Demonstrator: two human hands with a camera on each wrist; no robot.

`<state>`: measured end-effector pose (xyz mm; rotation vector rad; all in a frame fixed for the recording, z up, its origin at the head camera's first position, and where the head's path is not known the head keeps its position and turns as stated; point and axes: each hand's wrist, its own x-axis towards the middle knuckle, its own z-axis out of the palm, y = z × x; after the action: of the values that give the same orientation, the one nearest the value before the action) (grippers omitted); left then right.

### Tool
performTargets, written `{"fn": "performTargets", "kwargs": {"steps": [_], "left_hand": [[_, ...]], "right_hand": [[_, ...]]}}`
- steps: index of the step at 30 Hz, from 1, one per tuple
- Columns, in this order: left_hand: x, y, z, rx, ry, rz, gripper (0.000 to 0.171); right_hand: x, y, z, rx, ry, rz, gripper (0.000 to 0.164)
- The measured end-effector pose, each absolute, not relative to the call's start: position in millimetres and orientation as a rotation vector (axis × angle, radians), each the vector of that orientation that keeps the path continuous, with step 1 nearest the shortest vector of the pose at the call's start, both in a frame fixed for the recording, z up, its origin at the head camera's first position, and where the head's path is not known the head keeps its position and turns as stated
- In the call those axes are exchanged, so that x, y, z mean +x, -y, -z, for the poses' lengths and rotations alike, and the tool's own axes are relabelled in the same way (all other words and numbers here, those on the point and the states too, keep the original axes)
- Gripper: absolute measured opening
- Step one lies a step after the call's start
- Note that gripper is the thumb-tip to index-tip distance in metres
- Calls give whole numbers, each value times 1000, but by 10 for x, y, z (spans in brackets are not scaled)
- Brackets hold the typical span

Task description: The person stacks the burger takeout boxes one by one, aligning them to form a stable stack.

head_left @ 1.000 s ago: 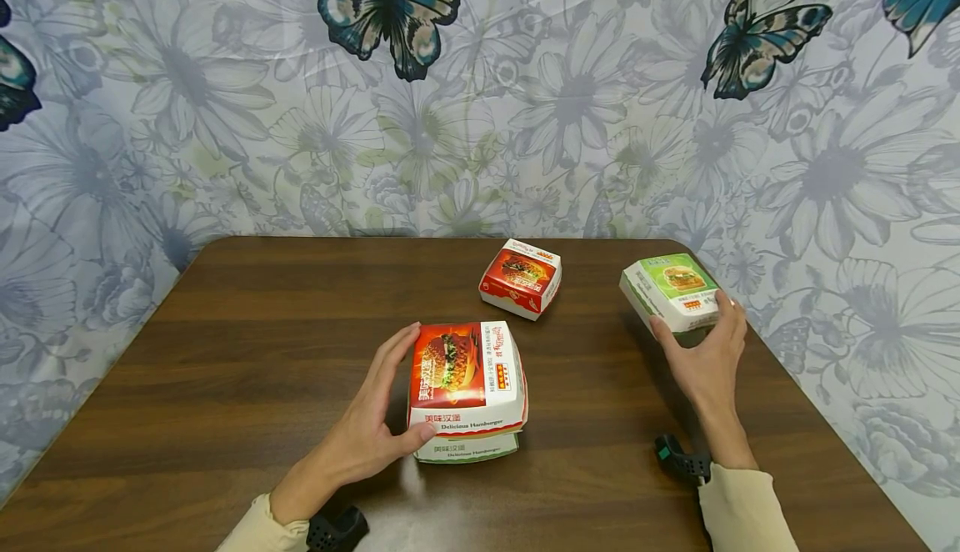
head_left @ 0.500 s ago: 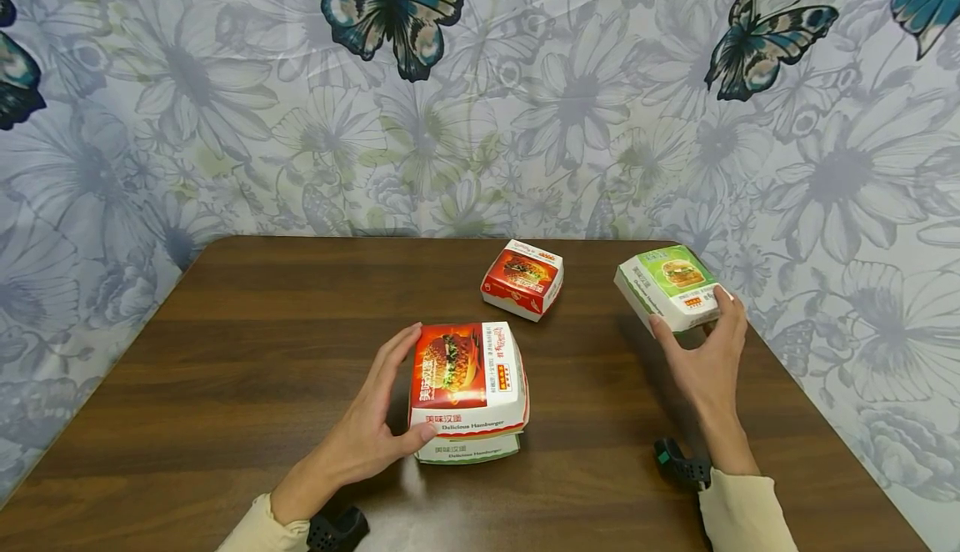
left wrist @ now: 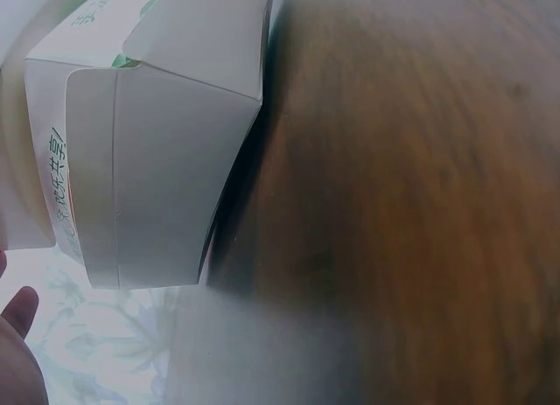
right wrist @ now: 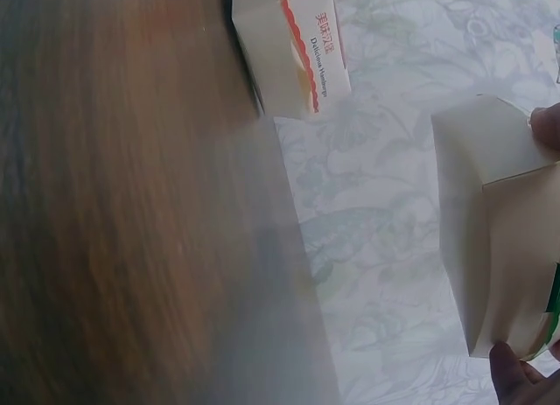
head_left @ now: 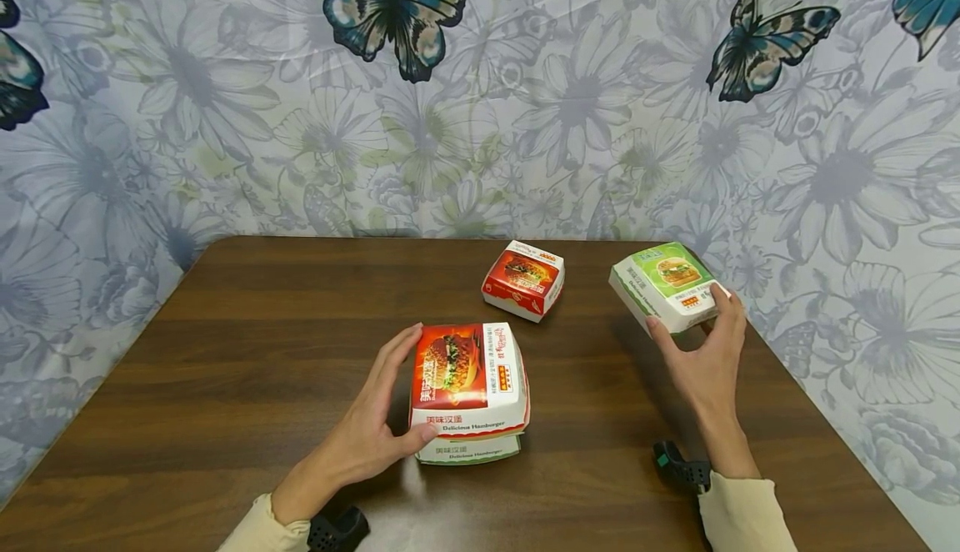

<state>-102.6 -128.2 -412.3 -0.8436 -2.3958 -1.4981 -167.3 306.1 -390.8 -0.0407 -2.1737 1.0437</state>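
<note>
My left hand (head_left: 360,423) is at the left side of a red-and-white hamburger box (head_left: 453,364). Its thumb lies at the front corner and its fingers at the back corner. That box sits on top of a green-and-white hamburger box (head_left: 468,449), whose lower part also shows in the left wrist view as pale card walls (left wrist: 162,178). My right hand (head_left: 708,360) pinches another green-and-white hamburger box (head_left: 667,281) between thumb and fingers, tilted and held above the table's right side. In the right wrist view, this box (right wrist: 516,247) shows its pale underside and fingertips (right wrist: 506,370).
A smaller-looking red hamburger box (head_left: 523,279) sits near the table's back edge, between the stack and the raised box. The brown wooden table (head_left: 262,352) ends at a flowered, butterfly-printed cloth (head_left: 450,143) behind it.
The green-and-white box in my right hand has shifted slightly left and up, tilting a little more. My left hand and the stack stay in place.
</note>
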Motion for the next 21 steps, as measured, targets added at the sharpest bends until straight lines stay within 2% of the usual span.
{"fn": "performTargets", "kwargs": {"steps": [21], "left_hand": [[-1032,1291,4145,-892,2360,1475,105]], "right_hand": [[-1676,-2977,3937,145,2102,-1062,95]]}}
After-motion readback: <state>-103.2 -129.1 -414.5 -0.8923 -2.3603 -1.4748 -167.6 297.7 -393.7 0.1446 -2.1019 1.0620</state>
